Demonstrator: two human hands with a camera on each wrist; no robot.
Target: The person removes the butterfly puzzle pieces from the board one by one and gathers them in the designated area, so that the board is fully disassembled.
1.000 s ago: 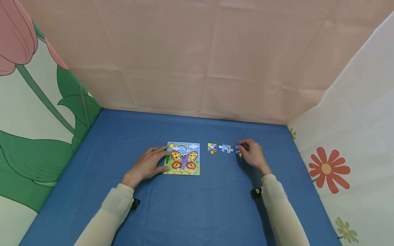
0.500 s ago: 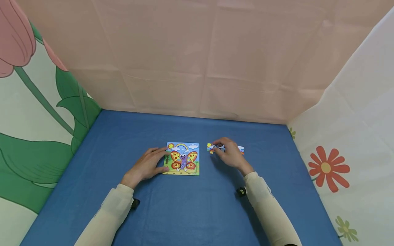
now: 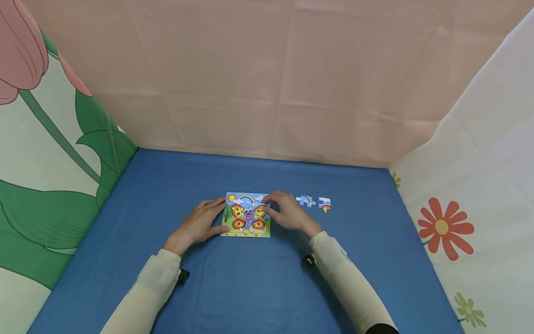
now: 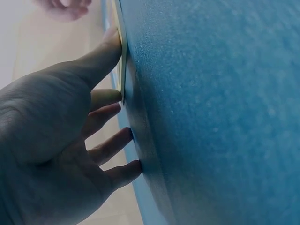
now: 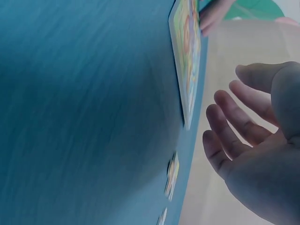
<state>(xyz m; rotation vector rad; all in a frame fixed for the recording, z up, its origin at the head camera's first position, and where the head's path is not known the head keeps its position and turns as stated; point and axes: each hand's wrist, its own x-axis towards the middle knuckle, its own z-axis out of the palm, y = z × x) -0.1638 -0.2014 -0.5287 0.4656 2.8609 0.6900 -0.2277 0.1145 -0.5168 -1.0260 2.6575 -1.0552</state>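
Butterfly puzzle [image 3: 248, 223] looks pretty filled, loose pieces [image 3: 325, 203] unplaced tho, my left hand [image 3: 200, 223] relaxed on its edge, right hand [image 3: 289, 213] empty.

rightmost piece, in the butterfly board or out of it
Out: in the head view, the rightmost piece lies on the blue cloth, apart from the butterfly board, with another piece between them.

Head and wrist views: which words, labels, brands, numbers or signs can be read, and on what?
None can be read.
Butterfly puzzle: tiny mark at its lower right corner, too small to read.
Left sleeve, right sleeve: faint marks, too small to read.
Right wrist's black device: pale mark, illegible.
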